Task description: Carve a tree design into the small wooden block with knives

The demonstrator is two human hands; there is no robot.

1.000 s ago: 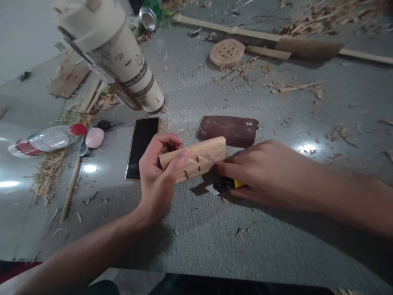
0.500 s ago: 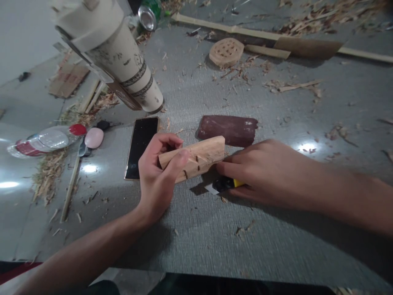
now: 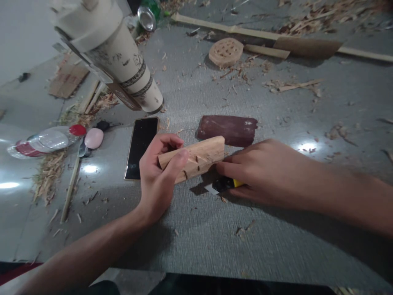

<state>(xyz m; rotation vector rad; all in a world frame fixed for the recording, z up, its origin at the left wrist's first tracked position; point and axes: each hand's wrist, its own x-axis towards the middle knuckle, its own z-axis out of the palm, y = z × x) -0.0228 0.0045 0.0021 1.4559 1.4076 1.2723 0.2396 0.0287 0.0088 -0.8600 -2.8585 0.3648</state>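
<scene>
A pale wooden block (image 3: 202, 155) with dark notches cut in its face is gripped in my left hand (image 3: 159, 180), thumb along the near side. It is tilted, its right end higher. My right hand (image 3: 260, 170) is closed around a yellow and black utility knife (image 3: 225, 184), whose short blade points left, low over the table beneath the block's right end. Most of the knife's handle is hidden by my fingers. Just behind both hands lies a dark reddish-brown slab (image 3: 227, 130). A black phone (image 3: 141, 143) lies partly behind my left hand.
A tall cream tumbler (image 3: 123, 61) stands at the back left, near a green can (image 3: 149, 16). A clear bottle with a red cap (image 3: 50, 140) lies at left. A carved wooden disc (image 3: 226, 52), bamboo strips (image 3: 227, 28) and scattered shavings (image 3: 319, 20) lie farther back.
</scene>
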